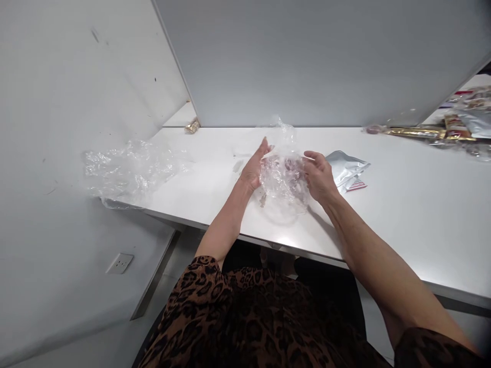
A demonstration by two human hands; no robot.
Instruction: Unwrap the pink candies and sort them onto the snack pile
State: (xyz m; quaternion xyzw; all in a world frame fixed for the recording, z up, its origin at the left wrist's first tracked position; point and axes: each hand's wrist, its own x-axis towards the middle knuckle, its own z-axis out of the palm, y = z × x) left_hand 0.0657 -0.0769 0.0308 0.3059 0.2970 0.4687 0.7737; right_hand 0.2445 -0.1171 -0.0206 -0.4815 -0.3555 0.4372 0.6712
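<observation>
Two hands hold a crumpled clear bag over a white table.

The table (402,204) fills the middle of the view, with grey partitions (314,61) behind and at 9 o'clock. A heap of clear film (128,168) lies on the table's corner at 9 o'clock. Mixed packets (452,130) sit at 2 o'clock, well apart from the hands. A silver pouch (345,167) lies just beside the right hand, at 3 o'clock from it. The bag (284,176), with something reddish inside, sits at centre between both hands. The left hand (255,166) is open, fingers straight, palm against the bag's side. The right hand (319,176) curls around the bag's other side, gripping it.
</observation>
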